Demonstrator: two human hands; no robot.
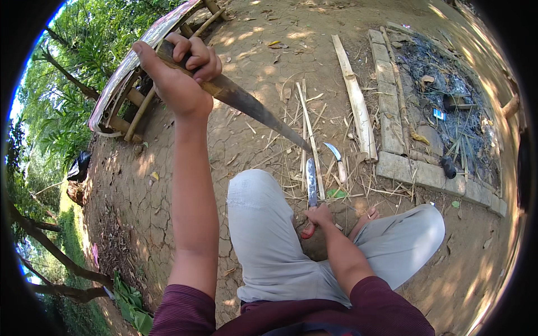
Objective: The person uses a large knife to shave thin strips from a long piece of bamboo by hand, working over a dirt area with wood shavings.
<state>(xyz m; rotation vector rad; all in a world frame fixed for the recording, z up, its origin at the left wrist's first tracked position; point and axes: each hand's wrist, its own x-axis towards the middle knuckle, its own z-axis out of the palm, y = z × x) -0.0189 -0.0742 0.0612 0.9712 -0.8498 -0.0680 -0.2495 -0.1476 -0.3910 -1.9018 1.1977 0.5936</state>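
My left hand (185,75) is raised at the upper left, its fingers wrapped round the top end of a brown wooden pole (241,99), thumb sticking out. The pole slants down to the right, and its far end appears to meet the ground by the tip of a machete (311,182). Low in front of me, my right hand (320,214) is closed on the machete's red handle, blade pointing away. Just right of the blade lie a thin pale split strip (309,129) and a curved knife (338,162) with a wooden handle.
A long split bamboo piece (355,103) lies beyond the knife. At the right, concrete blocks (389,101) edge an ash-covered patch (448,84). Shavings and thin strips litter the cracked soil. A bamboo bench (126,92) stands at the upper left. My bent legs (263,229) flank the machete handle.
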